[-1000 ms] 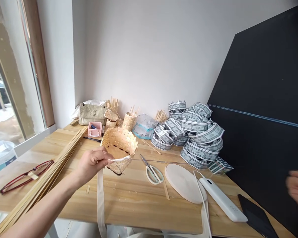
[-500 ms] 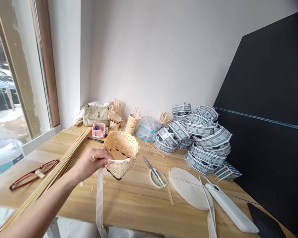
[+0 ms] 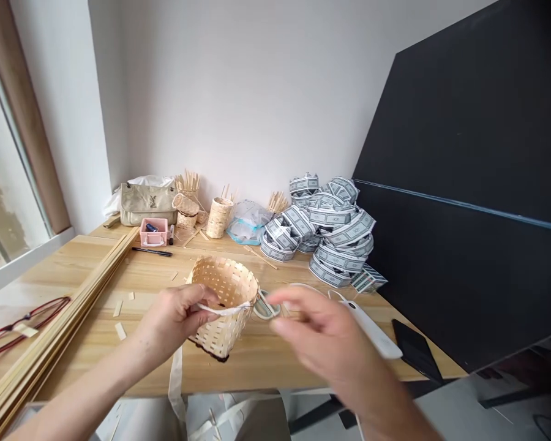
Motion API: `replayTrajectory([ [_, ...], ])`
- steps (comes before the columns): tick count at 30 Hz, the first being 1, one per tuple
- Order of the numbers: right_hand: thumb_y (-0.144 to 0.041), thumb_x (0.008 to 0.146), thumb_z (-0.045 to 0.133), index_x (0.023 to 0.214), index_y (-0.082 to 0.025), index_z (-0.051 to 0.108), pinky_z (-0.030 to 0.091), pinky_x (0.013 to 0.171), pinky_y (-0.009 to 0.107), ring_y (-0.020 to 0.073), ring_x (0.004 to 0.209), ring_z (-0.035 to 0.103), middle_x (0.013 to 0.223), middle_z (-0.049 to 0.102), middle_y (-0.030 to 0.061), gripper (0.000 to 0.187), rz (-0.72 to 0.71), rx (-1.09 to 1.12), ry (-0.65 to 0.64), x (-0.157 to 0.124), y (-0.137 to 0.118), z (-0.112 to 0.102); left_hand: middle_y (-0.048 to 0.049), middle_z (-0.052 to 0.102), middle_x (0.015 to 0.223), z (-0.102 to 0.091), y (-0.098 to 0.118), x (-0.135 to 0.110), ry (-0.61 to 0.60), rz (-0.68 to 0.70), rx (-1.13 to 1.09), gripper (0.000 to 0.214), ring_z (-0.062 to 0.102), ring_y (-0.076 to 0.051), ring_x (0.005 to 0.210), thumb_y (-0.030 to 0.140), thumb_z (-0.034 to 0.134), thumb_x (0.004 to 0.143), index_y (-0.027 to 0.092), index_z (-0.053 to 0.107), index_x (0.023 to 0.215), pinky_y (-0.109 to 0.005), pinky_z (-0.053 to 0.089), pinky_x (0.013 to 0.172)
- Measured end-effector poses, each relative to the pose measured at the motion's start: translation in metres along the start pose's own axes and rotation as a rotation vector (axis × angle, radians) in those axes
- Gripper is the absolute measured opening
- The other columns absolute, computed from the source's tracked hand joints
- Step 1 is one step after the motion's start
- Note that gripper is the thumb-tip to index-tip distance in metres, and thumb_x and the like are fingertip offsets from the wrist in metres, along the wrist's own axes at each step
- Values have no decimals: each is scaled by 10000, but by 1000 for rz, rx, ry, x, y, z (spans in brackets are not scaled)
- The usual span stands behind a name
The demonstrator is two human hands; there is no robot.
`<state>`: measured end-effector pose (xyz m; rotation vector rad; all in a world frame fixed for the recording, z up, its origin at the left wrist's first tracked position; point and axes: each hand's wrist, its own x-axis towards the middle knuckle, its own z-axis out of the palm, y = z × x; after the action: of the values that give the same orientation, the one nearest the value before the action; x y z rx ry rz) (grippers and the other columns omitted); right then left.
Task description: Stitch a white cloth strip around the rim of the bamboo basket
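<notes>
My left hand (image 3: 177, 315) is closed on the near rim of a small woven basket (image 3: 223, 337), pinching a white fabric strip (image 3: 227, 311) along that rim. The basket is tilted, its mouth partly toward me, with a dark line along its bottom edge. A loose length of the strip (image 3: 176, 376) hangs below the hand. My right hand (image 3: 324, 340), somewhat blurred, is just right of the basket and apart from it. Its thumb and forefinger come close together; anything between them is too small to make out. Scissors (image 3: 267, 307) lie behind, partly hidden.
Long wooden strips (image 3: 73, 297) and red-framed glasses (image 3: 25, 324) lie at left. Behind are a handbag (image 3: 147, 205), a pink box (image 3: 153, 233), a pen (image 3: 151, 251), and a birch-like container (image 3: 219, 217). Patterned bands (image 3: 340, 233), a white device (image 3: 374, 327) and a black phone-like slab (image 3: 416, 349) are at right.
My right hand has come into view beside the basket. The view has turned right and down. My left hand still grips the rim; the basket now hides part of the scissors.
</notes>
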<state>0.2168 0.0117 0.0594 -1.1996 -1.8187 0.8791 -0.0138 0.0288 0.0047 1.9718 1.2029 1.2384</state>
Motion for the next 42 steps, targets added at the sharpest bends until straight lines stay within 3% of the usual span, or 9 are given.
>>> replayTrajectory([
  [2,-123,749,538,1062,-197,631,251,414,163,53,448,316,530,369,-77,335,14,-25,-105,10,-4,40,59,524,465,7,0,-3,1,-8,12,67,457,-88,392,173,588,689,181,608,753,-169,349,419],
  [6,-47,765,485,767,-158,667,231,454,181,57,485,309,524,398,-65,214,-54,-162,-158,18,0,73,63,525,482,14,-4,-9,-1,-54,18,25,478,-88,398,197,571,707,196,570,731,-164,360,422],
  [17,0,754,502,625,-162,550,300,565,184,87,593,459,604,529,-47,213,-164,-308,-94,18,22,68,53,515,526,29,-15,-14,-103,-85,-200,86,513,-89,402,220,490,775,183,560,809,-174,413,410],
  [21,5,725,512,600,-167,534,295,548,185,87,564,437,575,502,-55,214,-205,-289,-38,20,24,61,-57,566,1039,28,-19,-29,105,95,7,218,545,-51,509,173,502,800,217,573,1001,-196,472,521],
  [24,-4,714,501,579,-166,514,287,532,191,90,551,427,554,477,-54,212,-191,-307,-15,21,22,55,-26,560,910,28,-31,-40,232,68,12,157,542,-75,558,237,549,810,212,555,965,-188,454,516],
  [28,-16,713,482,576,-167,506,295,537,195,95,553,433,557,475,-49,205,-181,-326,-22,21,21,56,4,533,684,34,-41,-40,158,-127,-176,149,516,-118,579,324,549,803,178,552,830,-208,433,511],
  [33,-30,729,459,603,-175,522,311,549,202,105,566,451,580,504,-37,202,-216,-352,-25,18,24,57,-4,529,628,39,-40,-32,134,-134,-189,205,479,-115,585,306,616,727,162,570,588,-214,390,535],
  [39,-16,726,448,618,-175,526,315,548,201,105,580,468,596,521,-35,208,-231,-369,-25,13,25,50,-4,580,633,14,-24,-22,-155,-401,-519,300,420,-72,457,411,649,706,160,488,671,-176,335,407],
  [42,-21,726,454,630,-178,537,320,546,203,108,577,473,595,530,-34,201,-251,-369,-33,11,23,48,46,504,552,2,-14,-11,-221,-374,-586,288,437,-74,479,386,668,698,165,490,747,-172,350,453],
])
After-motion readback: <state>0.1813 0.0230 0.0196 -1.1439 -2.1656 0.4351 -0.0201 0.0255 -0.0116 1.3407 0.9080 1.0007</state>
